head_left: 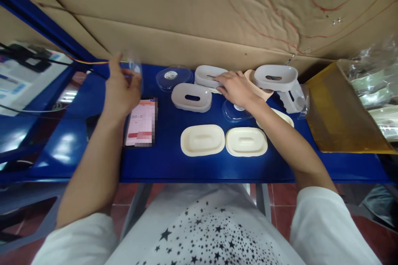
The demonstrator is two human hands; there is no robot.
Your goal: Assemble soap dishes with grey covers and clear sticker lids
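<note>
Here, left hand (123,87) holding a blurred clear plastic piece (135,67) beyond the phone (140,123), right hand (234,87) apart, touching a grey dish (203,78) right of the phone, its grip unclear, two cream trays (202,140) also rightward.

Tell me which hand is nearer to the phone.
Left. The left hand is just beyond and left of the phone; the right hand is farther off to the right, at the rear gray dish.
</note>
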